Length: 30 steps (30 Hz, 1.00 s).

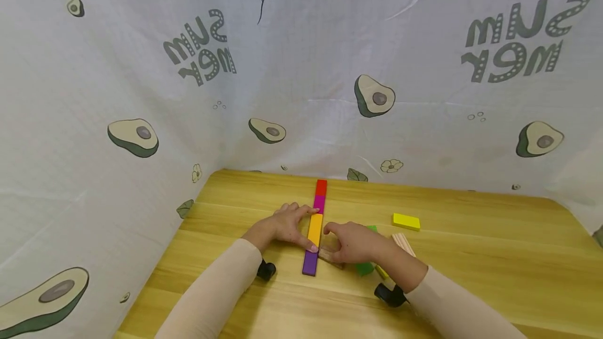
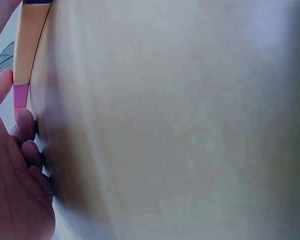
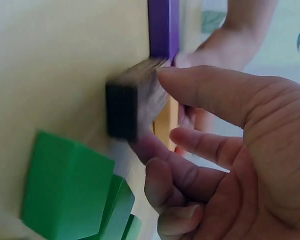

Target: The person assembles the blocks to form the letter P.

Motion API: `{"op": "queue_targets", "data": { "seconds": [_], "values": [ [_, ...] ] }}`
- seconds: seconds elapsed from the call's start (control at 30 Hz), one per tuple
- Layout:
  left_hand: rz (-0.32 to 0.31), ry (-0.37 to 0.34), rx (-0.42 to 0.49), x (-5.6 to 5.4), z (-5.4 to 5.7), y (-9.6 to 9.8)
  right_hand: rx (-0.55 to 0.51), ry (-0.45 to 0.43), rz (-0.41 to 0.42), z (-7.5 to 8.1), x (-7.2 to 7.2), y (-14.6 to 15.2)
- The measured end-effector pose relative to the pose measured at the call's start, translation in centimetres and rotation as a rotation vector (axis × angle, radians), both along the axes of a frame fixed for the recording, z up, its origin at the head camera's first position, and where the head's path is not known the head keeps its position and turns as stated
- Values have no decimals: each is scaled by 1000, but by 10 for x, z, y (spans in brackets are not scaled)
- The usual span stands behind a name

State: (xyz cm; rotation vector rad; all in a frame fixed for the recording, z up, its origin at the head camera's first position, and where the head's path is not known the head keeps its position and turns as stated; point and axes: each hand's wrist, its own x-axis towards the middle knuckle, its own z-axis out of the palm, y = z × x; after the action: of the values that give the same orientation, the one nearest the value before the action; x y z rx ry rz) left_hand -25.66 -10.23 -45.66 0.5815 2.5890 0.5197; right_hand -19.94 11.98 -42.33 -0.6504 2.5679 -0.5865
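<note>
A straight row of flat coloured blocks lies on the wooden table: a red block [image 1: 321, 188], a magenta block [image 1: 319, 203], an orange block [image 1: 315, 230] and a purple block [image 1: 310, 263]. My left hand [image 1: 287, 224] spans the orange block, thumb and index finger spread and touching the row near its two ends. Just right of the row, my right hand [image 1: 360, 245] pinches a brown wooden block [image 3: 121, 111] between thumb and fingers. That block is tilted and blurred in the right wrist view, close beside the purple and orange blocks. Green blocks [image 3: 65, 185] lie near the right hand, partly hidden by it in the head view.
A yellow block [image 1: 406, 222] lies farther right on the table [image 1: 494, 255]. Pale ridged wooden pieces [image 1: 403, 244] and another yellow piece [image 1: 381, 272] sit by the right wrist. A white printed sheet [image 1: 311, 67] hangs behind and to the left.
</note>
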Motion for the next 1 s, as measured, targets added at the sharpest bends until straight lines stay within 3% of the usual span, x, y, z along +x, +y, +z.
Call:
{"op": "queue_targets", "data": {
  "seconds": [0.27,0.47,0.7,0.87,1.0],
  "values": [
    [-1,4,-3,1,0,-1,8,-3,67,-3,24,5],
    [3,-1,-6,0,1,-1,25,103,26,-10,32,5],
    [-7,17,-12,-1,-1,-1,-12,313,77,-18,54,-3],
    [-12,26,-12,-2,-3,-1,-106,286,87,-25,69,-16],
    [-10,32,-16,-2,-4,-1,-123,233,76,-29,74,-25]
  ]
}}
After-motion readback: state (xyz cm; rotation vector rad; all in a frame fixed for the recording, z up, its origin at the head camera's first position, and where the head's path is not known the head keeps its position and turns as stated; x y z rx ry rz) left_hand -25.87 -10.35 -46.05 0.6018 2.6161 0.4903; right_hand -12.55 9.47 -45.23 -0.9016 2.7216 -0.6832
